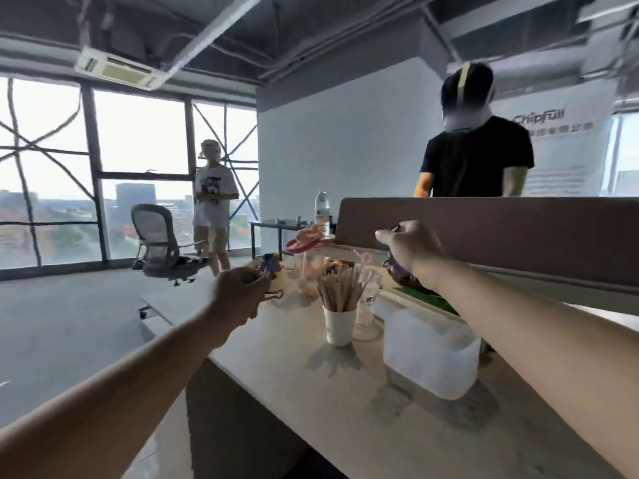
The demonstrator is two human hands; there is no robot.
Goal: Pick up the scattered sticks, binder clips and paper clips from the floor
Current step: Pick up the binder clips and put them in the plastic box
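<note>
View: head camera, the only one.
Hands: two, both mine; the left hand (238, 293) is at 8 o'clock of the frame's middle and the right hand (411, 248) at 3 o'clock, both out over the desk (311, 402).
Left grip: my fingers are curled tight round one binder clip (273, 294), and its wire loops poke out toward 3 o'clock.
Right grip: I see only the back of the hand, knuckles bent. A dark speck shows by the thumb, but I cannot tell whether I hold it.
Sticks: one bundle of sticks (340, 292) stands upright in one white cup (340, 328). There are too many, too blurred, to count.
Sticks to grip: at 3 o'clock of my left hand and 8 o'clock of my right, touching neither.
Other people: two, standing at 10 and 1 o'clock.
Hard to make out: a blurred coloured heap (268, 264) sits at 1 o'clock of my left hand, partly hidden by it.
Cut off: both my forearms run out at the frame's bottom edge.
</note>
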